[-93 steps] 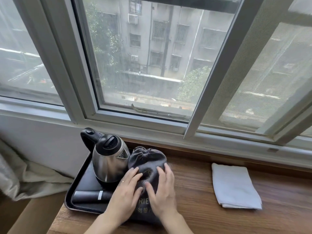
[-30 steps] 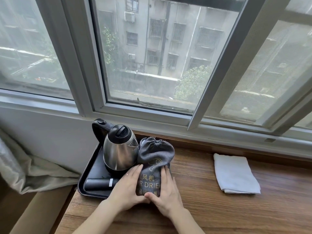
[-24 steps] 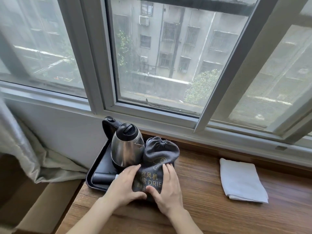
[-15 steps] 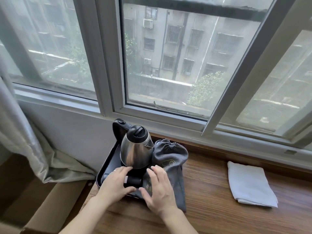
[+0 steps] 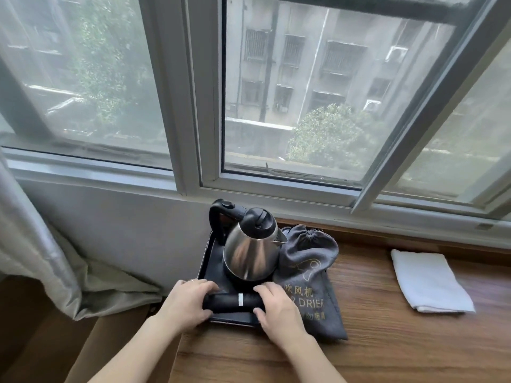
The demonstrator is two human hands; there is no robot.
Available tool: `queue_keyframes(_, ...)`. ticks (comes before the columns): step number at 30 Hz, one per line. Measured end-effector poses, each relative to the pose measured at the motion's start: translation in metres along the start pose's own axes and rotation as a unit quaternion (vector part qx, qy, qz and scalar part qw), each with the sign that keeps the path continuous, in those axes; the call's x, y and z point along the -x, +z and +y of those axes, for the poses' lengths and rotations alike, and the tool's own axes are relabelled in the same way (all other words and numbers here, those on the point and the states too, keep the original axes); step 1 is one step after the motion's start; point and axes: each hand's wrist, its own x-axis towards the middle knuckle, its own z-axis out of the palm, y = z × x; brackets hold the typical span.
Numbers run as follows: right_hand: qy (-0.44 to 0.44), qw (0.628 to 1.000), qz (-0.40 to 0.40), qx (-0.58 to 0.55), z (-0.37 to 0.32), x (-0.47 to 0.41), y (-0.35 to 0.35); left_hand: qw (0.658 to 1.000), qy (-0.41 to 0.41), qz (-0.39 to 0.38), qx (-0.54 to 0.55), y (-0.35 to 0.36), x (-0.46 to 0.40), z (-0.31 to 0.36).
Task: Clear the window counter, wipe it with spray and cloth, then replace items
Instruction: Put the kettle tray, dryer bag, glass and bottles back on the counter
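Head view, looking down at a wooden table [image 5: 387, 352] set under a window [image 5: 304, 92]. Black tray [image 5: 206, 258] at the table's left end, against the wall. On the tray: steel kettle [image 5: 250, 252] with black lid and handle, upright on its base, spout toward the right. Just in front of the kettle, a dark rolled bundle with a white band [image 5: 233, 299] lies crosswise along the tray's near edge. Left hand [image 5: 185, 302] grips the bundle's left end, fingers curled over the top, a ring showing on one finger. Right hand [image 5: 276, 310] grips the right end, fingers curled over it, thumb at the near side. Both grips grasping the bundle; whether it is lifted or resting on the tray cannot be told. Grey drawstring bag [image 5: 309, 280] printed "DRIER" with gold characters lies just right of the kettle, gathered mouth toward the window, touching the kettle's side, its lower part spread on the wood past the tray's near right corner; the right hand overlaps its left edge. Folded white cloth [image 5: 430, 283] flat on the table, well apart to the right, near the window ledge. Pale curtain [image 5: 36, 239] hangs at far left, pooling below table level. Outside the glass: grey apartment block and trees.
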Motion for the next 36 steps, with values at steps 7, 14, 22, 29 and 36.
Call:
queue_keyframes(7,0.022,0.996,-0.064,0.061,-0.01,-0.008,0.007,0.999,0.03,-0.018,-0.019,-0.002,-0.004,-0.004)
queue_keyframes(14,0.013,0.995,-0.038,0.087,-0.004,-0.014,0.015,0.998,0.056,0.005,0.026,0.001,-0.006,-0.011)
queue_keyframes(22,0.031,0.994,-0.074,0.068,-0.007,-0.015,-0.001,0.995,0.045,0.015,0.089,0.0,-0.009,-0.013)
queue_keyframes(29,0.046,0.987,-0.146,0.058,-0.01,-0.025,-0.004,0.997,0.023,-0.005,0.076,0.0,-0.011,-0.014)
queue_keyframes(36,0.044,0.987,-0.14,0.067,-0.008,-0.024,0.002,0.999,0.033,-0.033,0.026,0.008,-0.01,-0.015)
